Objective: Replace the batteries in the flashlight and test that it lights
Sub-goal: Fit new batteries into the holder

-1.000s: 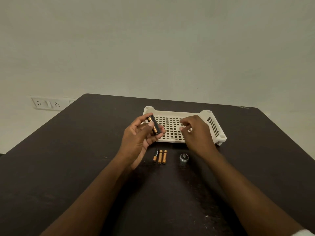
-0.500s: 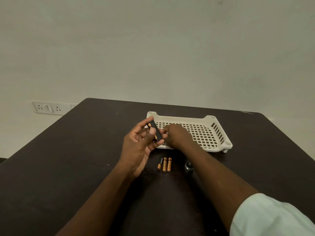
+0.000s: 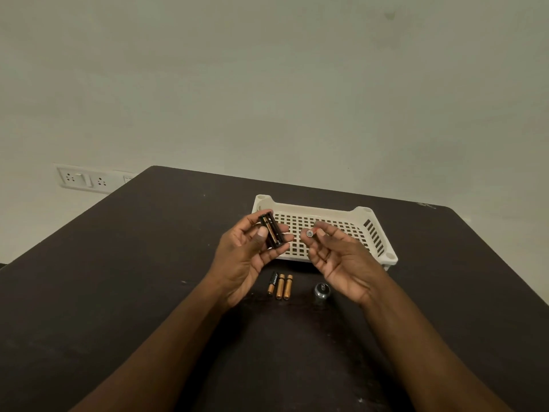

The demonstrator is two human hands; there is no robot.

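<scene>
Currently, left hand (image 3: 246, 257) gripped a battery holder (image 3: 271, 233); right hand (image 3: 341, 260) pinched a battery (image 3: 310, 233). Three batteries (image 3: 280, 286) lay mid-counter (image 3: 118, 292), before the tray (image 3: 326, 214).

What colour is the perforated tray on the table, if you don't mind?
The tray is cream-white, clearest in the head view.

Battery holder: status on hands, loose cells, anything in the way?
Left hand grips battery holder. Right hand pinches one battery, end-on beside it. Three batteries and cap on table. Path clear.

Right hand (image 3: 341, 257) — now back from holder, battery (image 3: 310, 233) pinched.
</scene>
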